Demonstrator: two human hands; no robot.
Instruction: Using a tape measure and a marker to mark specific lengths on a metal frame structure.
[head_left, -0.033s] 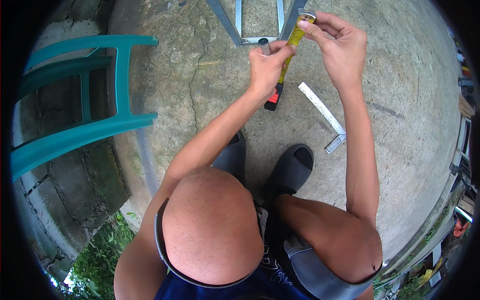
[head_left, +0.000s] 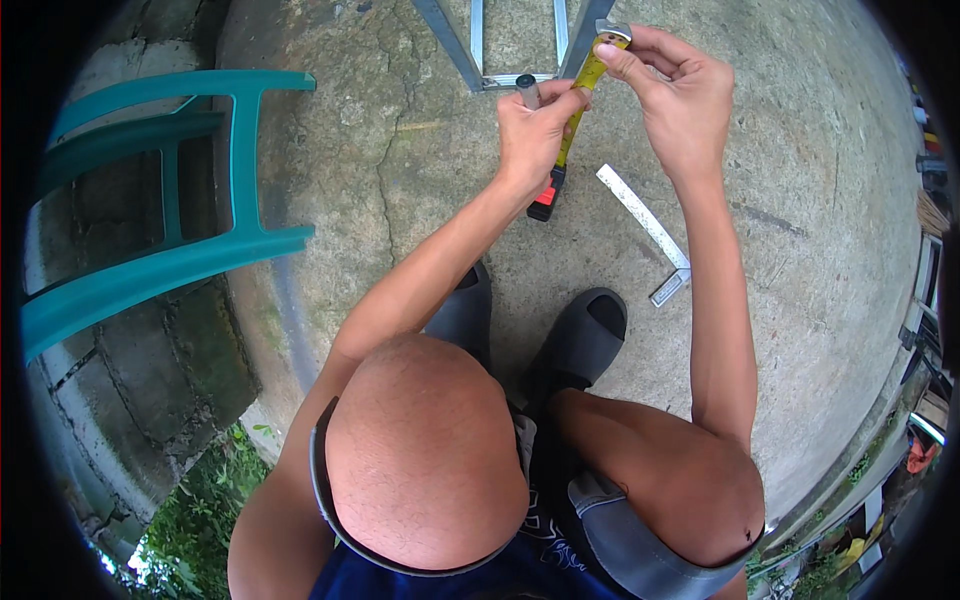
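A tape measure [head_left: 590, 72] with a yellow blade is partly pulled out, its black and red case hanging below the blade. My left hand [head_left: 532, 128] is closed around the blade, thumb along it. A grey marker with a dark end [head_left: 529, 92] also sticks up out of that hand. Up and to the right, my right hand [head_left: 685, 105] pinches the blade by its metal hook end between thumb and fingers. On the concrete below it lies a steel try square [head_left: 643, 217], its blade pointing up and left, touched by neither hand.
Beyond my hands stands a metal frame [head_left: 518, 80], its lower part resting on the concrete floor [head_left: 800, 300]. A teal plastic chair [head_left: 245, 160] lies at the left. My feet in dark slides [head_left: 583, 338] are just below the tape case. Assorted clutter lines the right edge.
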